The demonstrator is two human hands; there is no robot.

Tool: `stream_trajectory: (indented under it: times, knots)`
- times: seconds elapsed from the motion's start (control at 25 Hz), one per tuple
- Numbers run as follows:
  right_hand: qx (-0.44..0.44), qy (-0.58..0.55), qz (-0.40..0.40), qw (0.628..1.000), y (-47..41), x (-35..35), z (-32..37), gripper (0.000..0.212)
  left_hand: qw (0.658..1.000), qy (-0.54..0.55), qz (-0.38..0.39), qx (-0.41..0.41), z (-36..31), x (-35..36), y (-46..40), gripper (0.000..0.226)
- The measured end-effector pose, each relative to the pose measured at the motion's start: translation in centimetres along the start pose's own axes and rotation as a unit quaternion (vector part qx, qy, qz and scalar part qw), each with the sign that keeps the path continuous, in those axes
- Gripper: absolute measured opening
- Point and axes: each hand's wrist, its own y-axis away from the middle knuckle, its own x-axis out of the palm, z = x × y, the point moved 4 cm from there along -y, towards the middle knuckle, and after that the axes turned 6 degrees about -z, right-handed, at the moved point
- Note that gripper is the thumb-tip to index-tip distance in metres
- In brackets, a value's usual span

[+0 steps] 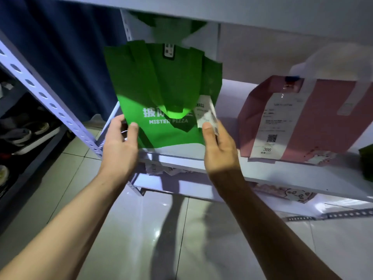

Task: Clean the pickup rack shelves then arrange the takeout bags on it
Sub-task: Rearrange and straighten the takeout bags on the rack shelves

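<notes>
The green takeout bag (161, 93) stands at the left end of the white rack shelf (232, 91), leaning a little to the left, with its base at the shelf's front lip, and both hands have it by the lower corners: the left hand (119, 144) has thumb on the front face and fingers curled behind the left edge, a grip closed on the fabric, while the right hand (219, 146) pinches the right edge together with the white receipt (205, 114) that hangs there. To finish this step well, I would judge that the bag should be pushed back until its whole base sits on the board, squared so the printed front faces outward, and kept clear of the upright post (50, 102) on the left; the soft handles flop forward (they already droop over the lettering), so tucking them back would keep the label readable, and the receipt ought to end up visible at the front. A pink bag (314, 118) with its own printed slip stands further right on the same shelf, well apart from the green one, so spacing looks easy. The shelf surface is smooth white board, lit bluish, with another shelf (181, 5) close overhead and more patterned bags on a lower level (292, 195). The floor (141, 229) is glossy pale tile, a dark blue curtain (60, 37) hangs behind, and a neighbouring rack at far left holds dishes.
</notes>
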Motion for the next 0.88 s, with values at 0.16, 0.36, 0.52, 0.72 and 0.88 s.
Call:
stream_trajectory:
  times: [0.16,0.36,0.52,0.72,0.88]
  knots:
    - [-0.025,-0.017,-0.02,0.999,2.2,-0.7,-0.3,0.021,1.0,-0.003,-0.012,0.018,1.1,-1.1,2.6,0.021]
    - [0.006,-0.002,-0.009,1.0,6.1,-3.2,-0.3,0.02,0.998,0.046,-0.034,-0.007,1.8,-2.1,7.6,0.021]
    - [0.035,-0.042,-0.027,0.998,10.2,-5.8,-0.7,0.022,0.997,0.049,-0.043,-0.032,1.9,-3.7,12.3,0.023]
    - [0.081,-0.105,0.013,0.991,16.8,-7.0,-1.3,0.02,0.993,0.052,-0.061,-0.084,2.8,-7.0,19.2,0.02]
    - [0.081,-0.078,0.043,0.993,20.9,-6.6,-3.3,0.015,0.986,0.038,-0.092,-0.136,5.8,-10.0,24.2,0.02]
